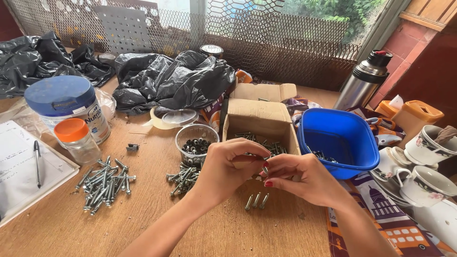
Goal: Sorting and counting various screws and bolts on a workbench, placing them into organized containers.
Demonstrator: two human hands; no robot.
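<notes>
Left hand [223, 166] and right hand [300, 178] meet, fingertips pinched together on small screw [264, 169], above desk [143, 223]. Screw light, stiff, slick metal; pinch shank. Cardboard box [259, 124] just beyond hands.

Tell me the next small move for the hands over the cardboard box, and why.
Probably lay the screw pinched between the left hand and right hand down beside the three screws lined up on the wooden table just below. Both hands meet on it in front of the open cardboard box of loose screws, and that short row looks like the spot for finished pieces.
</notes>
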